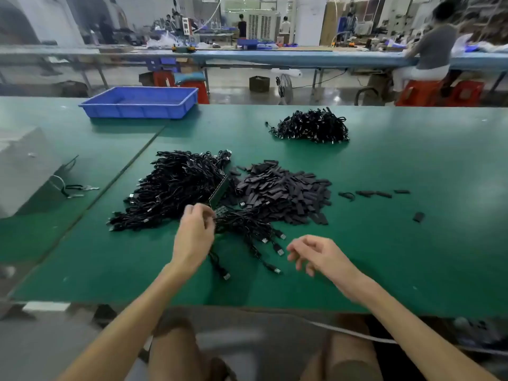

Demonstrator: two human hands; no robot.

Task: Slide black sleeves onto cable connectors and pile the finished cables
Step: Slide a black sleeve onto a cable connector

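Note:
A big heap of black cables point(176, 185) lies left of centre on the green table point(412, 257). Right of it sits a mound of flat black sleeves point(283, 192). A smaller bundle of cables point(247, 229) with bare metal connectors fans out toward me. My left hand point(196, 229) grips this bundle at its near end, fingers curled round the wires. My right hand point(316, 254) hovers just right of the connectors, fingers loosely curled, holding nothing. Another cable pile point(313, 126) lies farther back on the right.
A blue plastic tray point(140, 103) stands at the back left. A grey box point(24, 166) with a loose cable beside it sits at the left edge. Several stray sleeves point(376, 193) lie to the right. People work at a far bench.

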